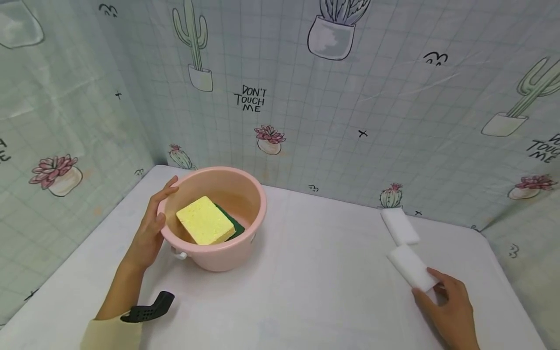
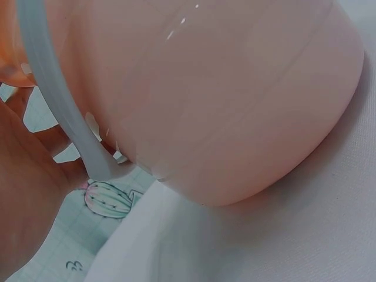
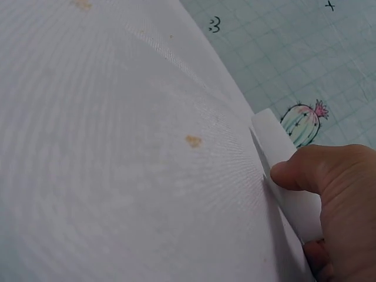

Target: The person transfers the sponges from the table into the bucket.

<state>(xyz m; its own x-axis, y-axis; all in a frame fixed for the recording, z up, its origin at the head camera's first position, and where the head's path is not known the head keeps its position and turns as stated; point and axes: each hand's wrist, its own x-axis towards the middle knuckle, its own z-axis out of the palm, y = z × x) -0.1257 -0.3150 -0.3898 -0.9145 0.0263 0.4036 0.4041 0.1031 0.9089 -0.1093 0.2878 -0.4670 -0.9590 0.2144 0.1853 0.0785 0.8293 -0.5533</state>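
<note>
A pink bucket [image 1: 221,255] stands at the left of the white table, its pale handle [image 2: 56,97] hanging down the outside. Inside lies a yellow sponge [image 1: 204,219], with a dark green piece [image 1: 234,224] partly hidden behind it. My left hand [image 1: 150,233] grips the bucket's rim on its left side. On the right, my right hand [image 1: 452,304] pinches the near end of a white sponge-like block [image 1: 411,266] between thumb and fingers. In the right wrist view the thumb of my right hand [image 3: 346,200] presses on the block's side. Another white block [image 1: 399,226] lies just beyond it.
The white tabletop [image 1: 319,272] runs between the bucket and the blocks. Behind and at both sides hangs a cloth [image 1: 306,97] printed with cacti and lettering. A black strap [image 1: 150,307] sits on the left wrist.
</note>
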